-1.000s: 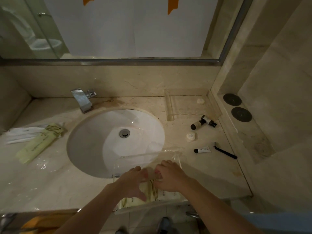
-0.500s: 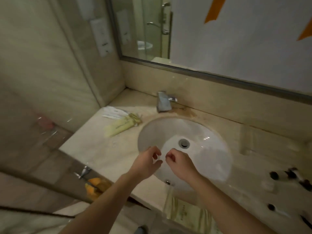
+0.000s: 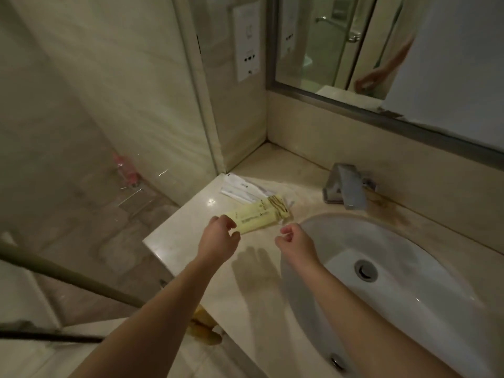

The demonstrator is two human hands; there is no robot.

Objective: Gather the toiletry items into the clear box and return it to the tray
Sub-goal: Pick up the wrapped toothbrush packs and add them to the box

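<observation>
A pale yellow toiletry packet [image 3: 259, 217] lies on the marble counter [image 3: 191, 236] left of the sink. Behind it lie white wrapped packets [image 3: 240, 189]. My left hand [image 3: 219, 238] hovers at the yellow packet's near left end, fingers curled and apart, holding nothing. My right hand [image 3: 296, 240] hangs over the counter by the packet's right end, fingers loosely curled, empty. The clear box and the tray are out of view.
A white oval sink [image 3: 395, 282] with a drain fills the right side. A chrome faucet [image 3: 346, 186] stands behind it. A mirror [image 3: 381, 50] runs along the back wall. The counter's left edge drops to a tiled floor.
The view swung left from the clear box at the counter's front edge. Both hands let go of it and moved over the sink to the yellow packet at the left.
</observation>
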